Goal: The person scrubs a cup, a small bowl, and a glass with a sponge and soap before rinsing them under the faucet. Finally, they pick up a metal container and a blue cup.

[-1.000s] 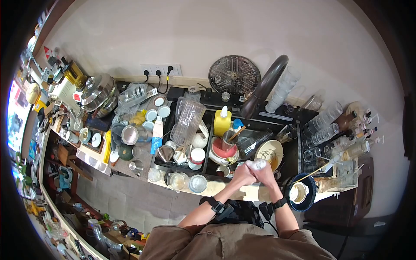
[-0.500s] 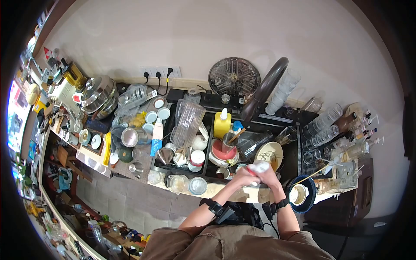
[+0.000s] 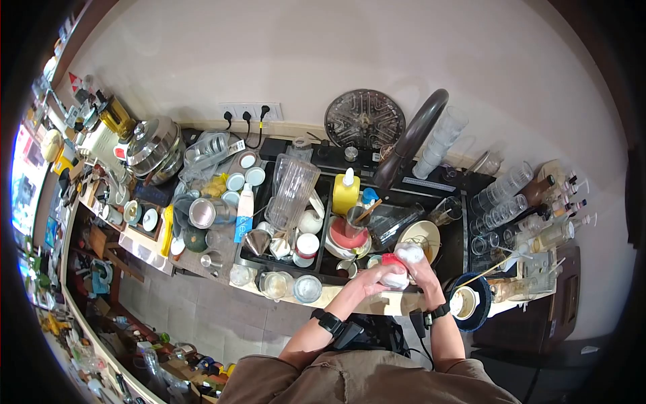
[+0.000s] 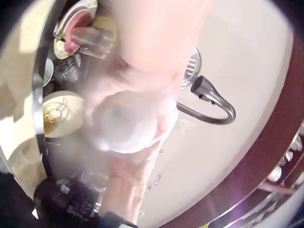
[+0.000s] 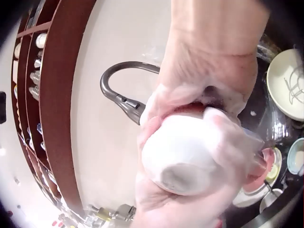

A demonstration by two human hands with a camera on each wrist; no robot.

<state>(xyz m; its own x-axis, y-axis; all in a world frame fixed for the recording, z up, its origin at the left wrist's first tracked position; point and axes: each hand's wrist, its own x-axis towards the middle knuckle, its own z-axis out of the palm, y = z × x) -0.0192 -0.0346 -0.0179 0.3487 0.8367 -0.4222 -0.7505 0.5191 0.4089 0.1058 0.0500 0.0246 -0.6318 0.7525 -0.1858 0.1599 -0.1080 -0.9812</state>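
Both hands meet over the front edge of the sink, around a rounded white cup (image 5: 183, 152) lathered in suds. My left hand (image 3: 374, 279) curls round it from the left and below. From the other side my right hand (image 3: 421, 271) grips it, its fingers coated in white foam (image 3: 409, 253). A red patch (image 3: 390, 259) shows between the hands; its kind is hidden by fingers and foam. In the left wrist view the cup (image 4: 126, 126) is blurred, with a greyish round spot on its end. Behind the hands lies a cream bowl (image 3: 431, 233) with a wire whisk in it.
The sink also holds a pink-and-white bowl (image 3: 340, 239), a metal cup (image 3: 354, 219) and a yellow pump bottle (image 3: 346, 193). A dark faucet (image 3: 417, 131) arches behind. Glass jars (image 3: 307, 288) line the front ledge; a dark blue bucket (image 3: 480, 310) stands right of the hands.
The hands have turned and shifted the white cup between them; its white side and the red patch, hidden a second ago, now show. The foam has moved slightly to the right.
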